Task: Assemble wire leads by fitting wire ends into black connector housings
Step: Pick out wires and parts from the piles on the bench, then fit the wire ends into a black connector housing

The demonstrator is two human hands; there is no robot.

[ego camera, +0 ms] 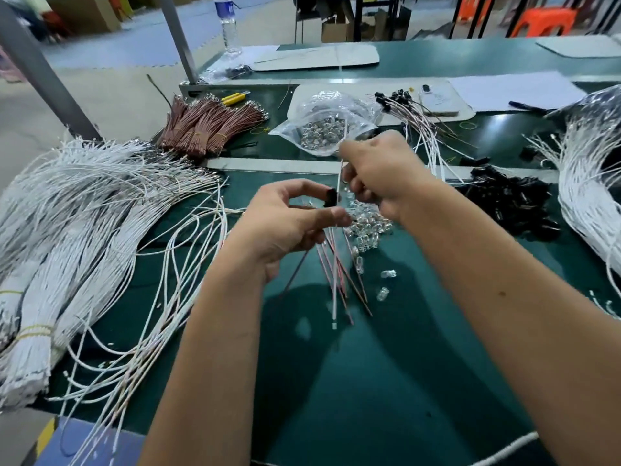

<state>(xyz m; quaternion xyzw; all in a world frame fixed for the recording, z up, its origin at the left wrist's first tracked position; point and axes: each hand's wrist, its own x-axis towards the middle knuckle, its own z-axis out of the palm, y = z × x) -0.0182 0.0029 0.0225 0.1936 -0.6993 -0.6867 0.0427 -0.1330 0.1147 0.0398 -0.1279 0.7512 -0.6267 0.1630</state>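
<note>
Black connector housing is pinched in the left hand, grip closed on it, mid-frame over the green worktop. Pink and red leads hang below that hand toward 6 o'clock. A white wire is pinched upright in the right hand, grip clamped on it, just beside the housing at 1 o'clock. Loose clear parts lie under the hands. Black housing pile at 3 o'clock; white wire bundles at 9 o'clock.
</note>
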